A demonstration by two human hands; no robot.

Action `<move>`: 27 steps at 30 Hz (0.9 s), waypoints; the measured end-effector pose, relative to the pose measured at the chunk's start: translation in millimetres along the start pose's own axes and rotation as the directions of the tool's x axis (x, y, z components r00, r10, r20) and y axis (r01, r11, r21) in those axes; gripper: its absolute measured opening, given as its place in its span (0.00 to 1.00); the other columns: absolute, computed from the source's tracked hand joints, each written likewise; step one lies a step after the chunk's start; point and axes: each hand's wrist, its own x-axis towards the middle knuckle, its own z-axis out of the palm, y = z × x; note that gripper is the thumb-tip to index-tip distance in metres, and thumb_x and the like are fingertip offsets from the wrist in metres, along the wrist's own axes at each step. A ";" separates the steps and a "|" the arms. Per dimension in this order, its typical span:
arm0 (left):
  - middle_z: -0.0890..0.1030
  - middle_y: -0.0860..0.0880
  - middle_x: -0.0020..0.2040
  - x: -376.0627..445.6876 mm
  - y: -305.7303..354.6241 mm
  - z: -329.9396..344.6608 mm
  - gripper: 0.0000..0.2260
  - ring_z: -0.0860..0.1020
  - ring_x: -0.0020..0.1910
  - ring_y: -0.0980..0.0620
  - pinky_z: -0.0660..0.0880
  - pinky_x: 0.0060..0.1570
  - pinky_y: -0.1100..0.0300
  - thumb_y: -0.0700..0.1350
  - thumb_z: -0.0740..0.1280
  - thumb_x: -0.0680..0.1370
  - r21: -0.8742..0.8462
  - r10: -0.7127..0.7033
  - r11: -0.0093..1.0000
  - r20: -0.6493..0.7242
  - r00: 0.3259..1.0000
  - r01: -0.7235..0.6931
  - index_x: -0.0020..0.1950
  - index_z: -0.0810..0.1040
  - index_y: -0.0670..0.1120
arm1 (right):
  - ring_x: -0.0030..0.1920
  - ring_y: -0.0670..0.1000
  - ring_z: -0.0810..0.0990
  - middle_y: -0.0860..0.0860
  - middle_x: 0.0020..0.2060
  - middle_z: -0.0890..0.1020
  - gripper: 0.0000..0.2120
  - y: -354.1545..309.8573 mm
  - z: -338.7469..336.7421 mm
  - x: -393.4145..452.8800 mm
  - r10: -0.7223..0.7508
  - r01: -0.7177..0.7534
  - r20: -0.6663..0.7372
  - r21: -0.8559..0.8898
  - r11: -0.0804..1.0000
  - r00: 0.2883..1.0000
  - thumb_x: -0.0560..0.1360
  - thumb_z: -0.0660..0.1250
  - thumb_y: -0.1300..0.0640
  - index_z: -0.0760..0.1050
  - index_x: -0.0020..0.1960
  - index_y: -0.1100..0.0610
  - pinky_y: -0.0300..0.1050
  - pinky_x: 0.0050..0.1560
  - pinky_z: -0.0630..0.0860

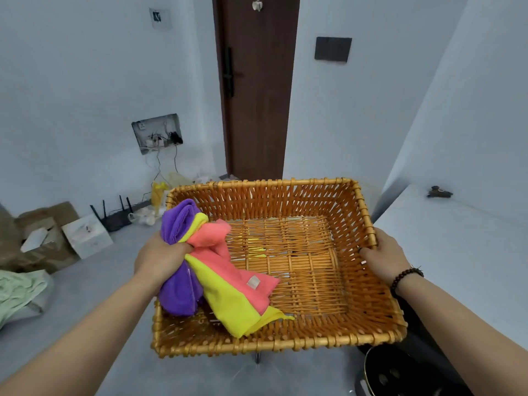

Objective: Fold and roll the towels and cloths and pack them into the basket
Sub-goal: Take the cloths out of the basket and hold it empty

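The left hand (163,257) grips a bunch of three cloths, a purple cloth (178,292), a yellow cloth (228,307) and a pink cloth (243,272), hanging over the left end of a wicker basket (285,342). The right hand (384,257) holds the basket's right rim. Behind stand a brown door (257,90), white walls, cardboard boxes (54,235) and a black router (114,217) on the grey floor (85,287).

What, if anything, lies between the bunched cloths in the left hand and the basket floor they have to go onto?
Nothing visible. The left hand grips the purple cloth, yellow cloth and pink cloth in a bunch over the basket; its woven floor shows bare. The right hand holds the right rim.
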 end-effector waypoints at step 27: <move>0.83 0.47 0.42 421.1 -60.0 -98.0 0.18 0.81 0.42 0.43 0.78 0.47 0.45 0.50 0.70 0.57 0.061 0.133 0.982 0.457 0.879 -0.180 0.46 0.79 0.52 | 0.40 0.50 0.77 0.47 0.39 0.79 0.06 -185.3 295.1 51.0 0.385 -0.353 -0.240 0.168 0.920 0.891 0.77 0.62 0.60 0.72 0.49 0.50 0.47 0.45 0.75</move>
